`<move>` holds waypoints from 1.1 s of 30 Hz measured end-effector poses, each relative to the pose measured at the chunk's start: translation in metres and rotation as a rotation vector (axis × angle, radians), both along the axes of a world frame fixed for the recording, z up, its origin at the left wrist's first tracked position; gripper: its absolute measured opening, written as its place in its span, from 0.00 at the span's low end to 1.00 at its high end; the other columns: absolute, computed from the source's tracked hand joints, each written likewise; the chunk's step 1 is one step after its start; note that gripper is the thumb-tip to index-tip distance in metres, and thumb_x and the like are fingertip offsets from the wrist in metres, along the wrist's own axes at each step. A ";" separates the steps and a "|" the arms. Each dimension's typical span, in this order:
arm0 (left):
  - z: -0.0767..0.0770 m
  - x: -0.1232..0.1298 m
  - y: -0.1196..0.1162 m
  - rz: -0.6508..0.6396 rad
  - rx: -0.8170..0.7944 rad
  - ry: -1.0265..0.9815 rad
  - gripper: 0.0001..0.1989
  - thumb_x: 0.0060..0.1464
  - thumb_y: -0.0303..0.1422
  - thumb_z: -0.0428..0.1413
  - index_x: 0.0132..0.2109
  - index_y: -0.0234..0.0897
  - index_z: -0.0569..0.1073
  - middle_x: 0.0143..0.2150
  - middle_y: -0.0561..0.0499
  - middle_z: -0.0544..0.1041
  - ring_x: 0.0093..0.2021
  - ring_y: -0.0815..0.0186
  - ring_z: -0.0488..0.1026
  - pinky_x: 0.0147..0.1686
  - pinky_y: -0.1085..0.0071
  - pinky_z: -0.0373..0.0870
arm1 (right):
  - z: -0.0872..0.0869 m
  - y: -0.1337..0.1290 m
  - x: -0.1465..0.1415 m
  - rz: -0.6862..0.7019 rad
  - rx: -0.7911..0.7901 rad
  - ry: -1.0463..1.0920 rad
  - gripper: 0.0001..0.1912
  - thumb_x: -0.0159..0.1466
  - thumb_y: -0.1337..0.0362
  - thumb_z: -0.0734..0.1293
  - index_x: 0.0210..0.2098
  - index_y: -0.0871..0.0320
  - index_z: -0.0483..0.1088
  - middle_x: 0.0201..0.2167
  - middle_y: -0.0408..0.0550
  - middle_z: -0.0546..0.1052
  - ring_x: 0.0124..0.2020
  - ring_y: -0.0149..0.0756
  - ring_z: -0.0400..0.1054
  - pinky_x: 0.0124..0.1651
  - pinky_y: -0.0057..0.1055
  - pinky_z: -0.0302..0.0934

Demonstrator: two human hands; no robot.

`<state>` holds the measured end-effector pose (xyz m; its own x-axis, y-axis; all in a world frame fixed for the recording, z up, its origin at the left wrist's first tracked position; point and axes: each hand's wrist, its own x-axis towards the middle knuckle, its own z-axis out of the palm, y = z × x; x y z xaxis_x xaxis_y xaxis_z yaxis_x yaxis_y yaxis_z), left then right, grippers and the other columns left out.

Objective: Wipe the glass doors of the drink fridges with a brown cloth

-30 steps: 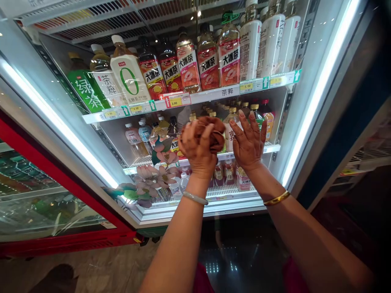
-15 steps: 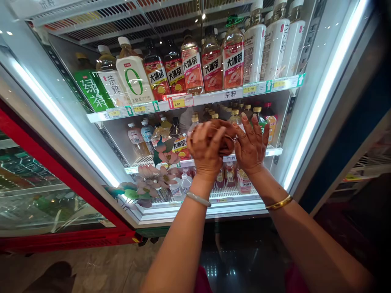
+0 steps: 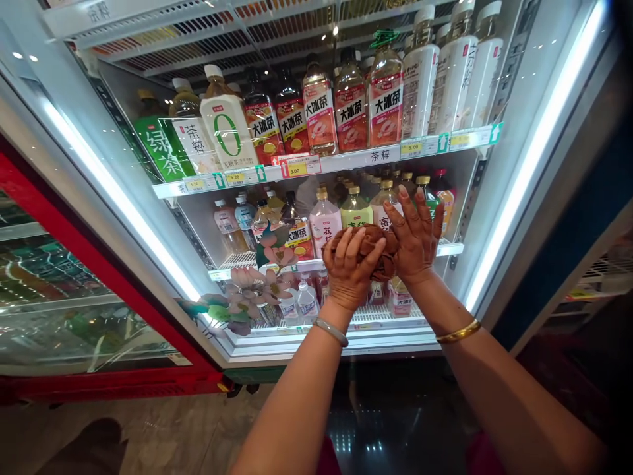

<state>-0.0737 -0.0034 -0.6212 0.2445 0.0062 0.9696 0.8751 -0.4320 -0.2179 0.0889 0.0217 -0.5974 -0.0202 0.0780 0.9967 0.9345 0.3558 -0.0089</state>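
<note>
In the head view, a brown cloth (image 3: 384, 267) is bunched in the curled left hand (image 3: 350, 269), partly covered by it, in front of the middle shelf (image 3: 449, 249). Just beside, the right hand (image 3: 415, 234) is spread wide, palm hidden; bottles (image 3: 326, 214) behind are partly blocked.

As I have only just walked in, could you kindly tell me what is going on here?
A person's left hand grips a bunched brown cloth at the glass front of a lit drinks fridge. The right hand is held beside it with no item in it, fingers spread and palm toward the glass, apparently resting on it. Behind the glass, bottled drinks stand on shelves; a flower decoration shows left of the hands.
</note>
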 end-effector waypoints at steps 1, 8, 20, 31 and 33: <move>0.009 -0.007 0.000 0.016 -0.010 -0.041 0.18 0.65 0.34 0.55 0.58 0.50 0.79 0.63 0.45 0.77 0.71 0.58 0.65 0.72 0.54 0.53 | 0.000 -0.001 0.000 -0.005 -0.006 -0.005 0.26 0.74 0.56 0.59 0.70 0.40 0.61 0.72 0.43 0.65 0.77 0.42 0.50 0.78 0.55 0.36; 0.053 -0.042 0.000 0.088 0.005 -0.433 0.25 0.63 0.39 0.56 0.64 0.38 0.72 0.68 0.35 0.69 0.72 0.52 0.61 0.71 0.51 0.53 | 0.002 -0.004 0.000 -0.012 0.033 -0.046 0.30 0.73 0.61 0.58 0.73 0.43 0.56 0.74 0.42 0.62 0.78 0.41 0.46 0.79 0.54 0.33; 0.044 -0.020 -0.008 0.023 -0.085 -0.231 0.25 0.61 0.32 0.59 0.65 0.47 0.73 0.69 0.41 0.70 0.73 0.53 0.60 0.73 0.50 0.49 | 0.001 -0.003 -0.001 -0.024 -0.025 -0.018 0.27 0.73 0.58 0.56 0.71 0.43 0.60 0.73 0.41 0.63 0.77 0.43 0.47 0.78 0.59 0.37; 0.034 0.008 -0.011 -0.076 -0.099 -0.105 0.25 0.62 0.30 0.58 0.65 0.51 0.73 0.68 0.45 0.71 0.73 0.56 0.60 0.75 0.51 0.46 | 0.000 -0.002 0.000 -0.003 0.020 -0.011 0.27 0.74 0.57 0.58 0.71 0.42 0.59 0.72 0.43 0.64 0.77 0.42 0.49 0.78 0.59 0.35; 0.051 -0.006 -0.009 -0.036 -0.123 -0.229 0.26 0.62 0.32 0.58 0.66 0.48 0.72 0.70 0.44 0.69 0.74 0.55 0.58 0.75 0.52 0.45 | 0.001 -0.002 0.000 0.000 0.020 -0.026 0.28 0.73 0.59 0.58 0.72 0.42 0.58 0.73 0.44 0.64 0.78 0.42 0.47 0.78 0.57 0.35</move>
